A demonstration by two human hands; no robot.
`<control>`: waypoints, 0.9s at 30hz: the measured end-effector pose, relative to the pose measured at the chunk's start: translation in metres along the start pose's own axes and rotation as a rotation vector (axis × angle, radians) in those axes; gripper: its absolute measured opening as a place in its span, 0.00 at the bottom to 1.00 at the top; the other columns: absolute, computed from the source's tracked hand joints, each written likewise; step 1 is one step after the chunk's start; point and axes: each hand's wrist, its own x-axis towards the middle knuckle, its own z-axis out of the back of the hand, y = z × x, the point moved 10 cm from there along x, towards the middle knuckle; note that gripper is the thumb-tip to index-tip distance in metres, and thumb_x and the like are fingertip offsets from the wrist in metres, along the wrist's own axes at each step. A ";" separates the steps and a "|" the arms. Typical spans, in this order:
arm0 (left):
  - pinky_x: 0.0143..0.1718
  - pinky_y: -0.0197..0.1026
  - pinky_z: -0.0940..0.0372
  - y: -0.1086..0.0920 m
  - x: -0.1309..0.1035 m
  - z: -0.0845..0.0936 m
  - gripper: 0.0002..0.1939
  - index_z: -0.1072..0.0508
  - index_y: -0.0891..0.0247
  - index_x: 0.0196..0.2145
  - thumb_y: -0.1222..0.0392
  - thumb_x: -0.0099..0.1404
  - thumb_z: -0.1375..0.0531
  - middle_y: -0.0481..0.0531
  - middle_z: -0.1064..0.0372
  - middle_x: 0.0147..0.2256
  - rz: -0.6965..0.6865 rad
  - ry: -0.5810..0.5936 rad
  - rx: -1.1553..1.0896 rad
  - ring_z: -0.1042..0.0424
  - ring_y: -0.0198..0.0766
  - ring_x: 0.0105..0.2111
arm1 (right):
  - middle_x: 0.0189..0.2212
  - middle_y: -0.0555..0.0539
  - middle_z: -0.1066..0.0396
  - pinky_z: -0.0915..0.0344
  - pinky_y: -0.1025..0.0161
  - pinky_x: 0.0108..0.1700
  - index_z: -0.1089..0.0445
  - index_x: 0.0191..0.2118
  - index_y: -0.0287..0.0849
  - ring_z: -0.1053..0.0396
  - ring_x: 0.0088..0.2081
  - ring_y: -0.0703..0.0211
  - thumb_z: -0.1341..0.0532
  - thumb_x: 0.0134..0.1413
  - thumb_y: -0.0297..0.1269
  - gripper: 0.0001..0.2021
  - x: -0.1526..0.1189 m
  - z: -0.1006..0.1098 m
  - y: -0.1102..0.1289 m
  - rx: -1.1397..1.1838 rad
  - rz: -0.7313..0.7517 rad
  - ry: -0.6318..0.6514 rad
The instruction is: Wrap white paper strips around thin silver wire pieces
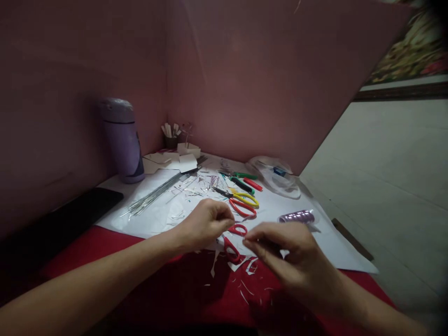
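Observation:
My left hand [207,224] is closed in a pinch over the near part of the white sheet [273,205]. To its right, my right hand [290,247] pinches thumb and fingers together. Whatever sits in either pinch is too fine to make out. Between and behind the hands lie red-handled scissors [231,249], partly covered by the left hand. Farther back are scissors with one yellow and one red handle [247,200]. A spool of shiny purple ribbon or thread [297,216] lies beyond the right hand.
Pliers [242,185], a plastic bag [276,175] and a bundle of thin wires [154,193] lie farther back among scattered clippings. A purple bottle [122,144] stands left, near a black flat object [87,205]. Paper scraps [252,266] litter the red cloth [196,298].

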 end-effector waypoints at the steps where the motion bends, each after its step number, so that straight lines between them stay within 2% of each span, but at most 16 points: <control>1: 0.24 0.34 0.48 -0.004 -0.002 -0.005 0.06 0.29 0.69 0.23 0.66 0.55 0.44 0.45 0.40 0.19 -0.039 0.046 0.045 0.44 0.29 0.22 | 0.22 0.50 0.30 0.43 0.68 0.27 0.29 0.30 0.40 0.36 0.23 0.66 0.43 0.53 0.27 0.06 0.009 0.008 0.002 -0.066 0.033 -0.008; 4: 0.24 0.33 0.48 -0.008 -0.007 -0.020 0.06 0.28 0.69 0.25 0.66 0.56 0.44 0.45 0.40 0.20 -0.043 0.214 -0.017 0.44 0.28 0.22 | 0.20 0.50 0.31 0.45 0.67 0.26 0.28 0.26 0.39 0.38 0.23 0.65 0.41 0.50 0.28 0.06 0.034 0.025 -0.014 -0.209 0.047 0.008; 6: 0.22 0.32 0.49 -0.009 -0.009 -0.025 0.05 0.29 0.69 0.26 0.64 0.56 0.43 0.44 0.41 0.19 0.012 0.283 -0.170 0.46 0.27 0.20 | 0.19 0.50 0.32 0.45 0.67 0.24 0.27 0.25 0.38 0.39 0.21 0.66 0.40 0.50 0.32 0.07 0.042 0.022 -0.043 -0.113 -0.052 0.087; 9: 0.18 0.32 0.53 -0.005 -0.007 -0.021 0.07 0.30 0.69 0.26 0.61 0.54 0.40 0.42 0.45 0.16 0.108 0.256 -0.348 0.49 0.26 0.17 | 0.20 0.49 0.30 0.42 0.67 0.25 0.26 0.26 0.38 0.37 0.22 0.64 0.39 0.50 0.36 0.08 0.034 0.002 -0.083 0.149 -0.226 0.167; 12: 0.17 0.32 0.55 0.001 -0.003 -0.014 0.09 0.31 0.69 0.25 0.59 0.54 0.39 0.41 0.46 0.14 0.146 0.177 -0.430 0.50 0.25 0.15 | 0.22 0.48 0.28 0.39 0.66 0.28 0.25 0.27 0.39 0.34 0.25 0.62 0.38 0.49 0.37 0.08 0.012 -0.017 -0.096 0.258 -0.310 0.142; 16: 0.17 0.32 0.56 0.011 0.000 -0.010 0.09 0.32 0.68 0.25 0.59 0.55 0.40 0.41 0.45 0.15 0.154 0.112 -0.437 0.51 0.24 0.15 | 0.23 0.48 0.27 0.38 0.66 0.28 0.24 0.28 0.39 0.33 0.26 0.61 0.41 0.53 0.36 0.10 -0.013 -0.035 -0.082 0.291 -0.325 0.148; 22: 0.17 0.32 0.55 0.016 0.002 -0.006 0.07 0.33 0.68 0.23 0.62 0.55 0.42 0.41 0.46 0.15 0.155 0.047 -0.264 0.50 0.25 0.16 | 0.26 0.48 0.24 0.37 0.67 0.30 0.24 0.32 0.41 0.30 0.27 0.61 0.44 0.56 0.31 0.10 -0.020 -0.036 -0.038 0.240 -0.193 0.146; 24: 0.19 0.32 0.52 0.013 0.002 -0.004 0.06 0.32 0.68 0.23 0.63 0.55 0.43 0.43 0.43 0.17 0.120 0.032 -0.137 0.47 0.27 0.18 | 0.25 0.48 0.25 0.39 0.67 0.30 0.25 0.31 0.40 0.31 0.26 0.62 0.44 0.55 0.30 0.10 -0.016 -0.034 -0.023 0.153 -0.134 0.142; 27: 0.23 0.33 0.49 0.002 -0.001 -0.009 0.06 0.30 0.68 0.23 0.66 0.55 0.45 0.45 0.40 0.19 0.002 0.064 0.066 0.44 0.29 0.21 | 0.21 0.48 0.28 0.43 0.66 0.27 0.26 0.28 0.39 0.35 0.22 0.64 0.45 0.54 0.27 0.10 -0.003 -0.027 0.003 -0.117 0.048 0.178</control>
